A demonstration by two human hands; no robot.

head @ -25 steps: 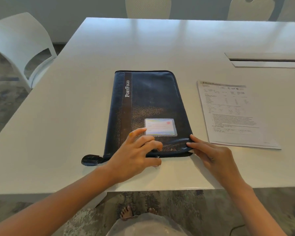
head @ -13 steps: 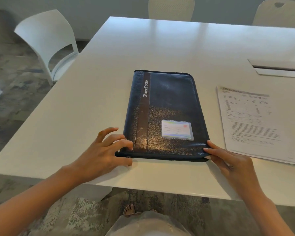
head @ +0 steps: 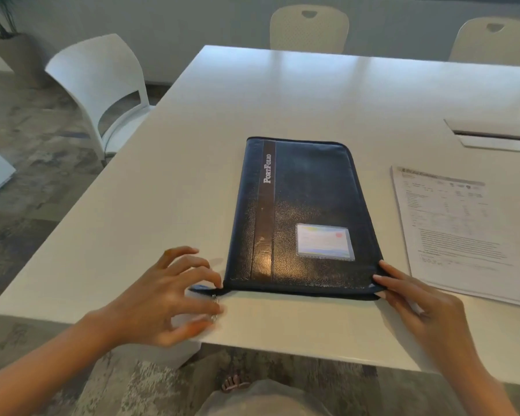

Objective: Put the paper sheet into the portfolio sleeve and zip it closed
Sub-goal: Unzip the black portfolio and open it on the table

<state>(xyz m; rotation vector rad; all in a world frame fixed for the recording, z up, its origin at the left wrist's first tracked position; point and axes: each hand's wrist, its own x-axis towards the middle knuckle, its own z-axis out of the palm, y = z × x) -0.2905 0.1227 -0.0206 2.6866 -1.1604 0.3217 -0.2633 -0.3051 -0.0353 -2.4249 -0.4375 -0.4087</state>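
A dark blue portfolio sleeve (head: 306,190) lies flat on the white table (head: 282,94), with "PortFolio" printed on a brown stripe and a clear card pocket on its cover. My left hand (head: 168,298) is at its near left corner, fingers pinched around the small metal zipper pull (head: 214,307). At the near right corner, my right hand (head: 418,301) grips the sleeve with its fingertips. The printed paper sheet (head: 457,232) lies flat on the table to the right of the sleeve, apart from it.
A cable hatch (head: 493,136) is set into the table at the far right. A white chair (head: 102,76) stands at the table's left side, two more chairs (head: 309,28) at the far side. A plant pot (head: 9,52) stands far left.
My left hand has slid leftward along the sleeve's near edge, from about its middle to the left corner, with the zipper pull. My right hand stays on the right corner.
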